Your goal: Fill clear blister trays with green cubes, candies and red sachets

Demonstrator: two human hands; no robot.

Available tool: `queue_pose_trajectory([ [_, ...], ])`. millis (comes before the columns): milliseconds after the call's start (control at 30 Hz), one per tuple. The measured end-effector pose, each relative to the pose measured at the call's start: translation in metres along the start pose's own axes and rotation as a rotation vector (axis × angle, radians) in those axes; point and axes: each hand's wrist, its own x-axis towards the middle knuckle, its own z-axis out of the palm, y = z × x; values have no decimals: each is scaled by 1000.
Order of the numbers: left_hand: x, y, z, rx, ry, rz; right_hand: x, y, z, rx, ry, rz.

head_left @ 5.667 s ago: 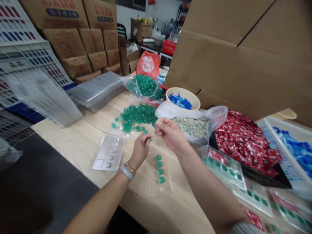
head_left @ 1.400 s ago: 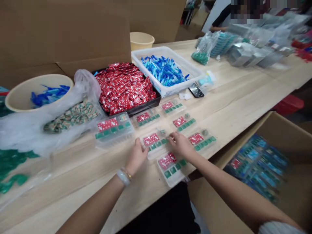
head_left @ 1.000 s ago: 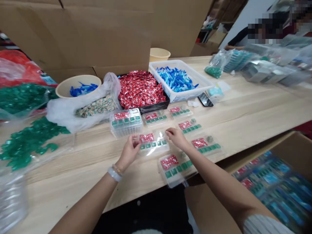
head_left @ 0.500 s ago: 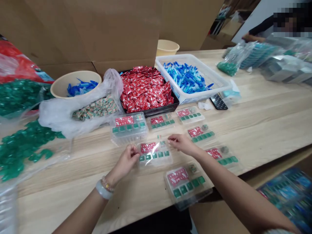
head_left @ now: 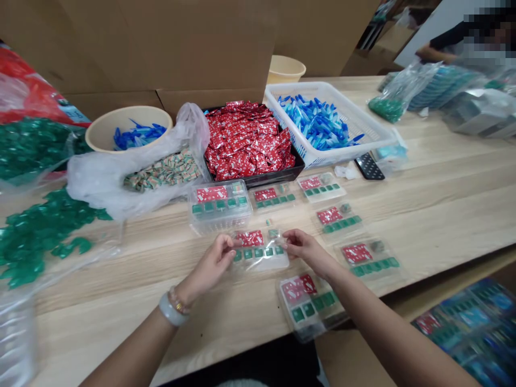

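A clear plastic tray holds a red packet and a row of several green pieces, with clear film over it. At its left edge my left hand pinches the film. My right hand has thumb and fingers together at the tray's right edge, on the film there. A small striped sachet lies just behind the tray. Stacked filled trays stand behind my left hand. Another filled tray sits at the front edge, partly under my right forearm.
Behind are a black tray of red packets, a white basket of blue items, a beige bowl and a bag of small sachets. Green pieces lie left. A person's arm shows at the back right.
My right hand has come down to the tray's right edge and closed on the film. My left hand stays at the left edge. The camera view has shifted slightly.
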Motion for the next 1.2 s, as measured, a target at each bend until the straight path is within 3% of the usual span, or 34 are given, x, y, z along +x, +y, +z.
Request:
queue_pose_trajectory([
  [167, 0, 4, 0, -129, -95, 8, -7, -2, -5, 94, -87, 22],
  [233, -2, 3, 2, -139, -51, 4, -6, -1, -10, 72, -161, 20],
  [300, -5, 3, 2, -157, 27, -4, -1, -1, -15, -8, -115, -37],
  [400, -15, 4, -6, -204, 115, -45, 19, -4, -18, -319, 95, -315],
  [500, -32, 5, -21, -234, 107, -129, 43, -10, -16, -722, 55, -559],
  [633, -60, -9, -40, -285, 96, -270, 64, -18, -11, -1048, -58, -595],
  [767, -79, -27, -44, -402, 110, -368, 71, -23, -7, -1218, -136, -573],
  [1033, -85, -31, -43, -368, 163, -384, 77, -22, -7, -1137, -142, -504],
  [1200, -90, -30, -47, -379, 234, -401, 51, -30, -12, -875, -75, -453],
])
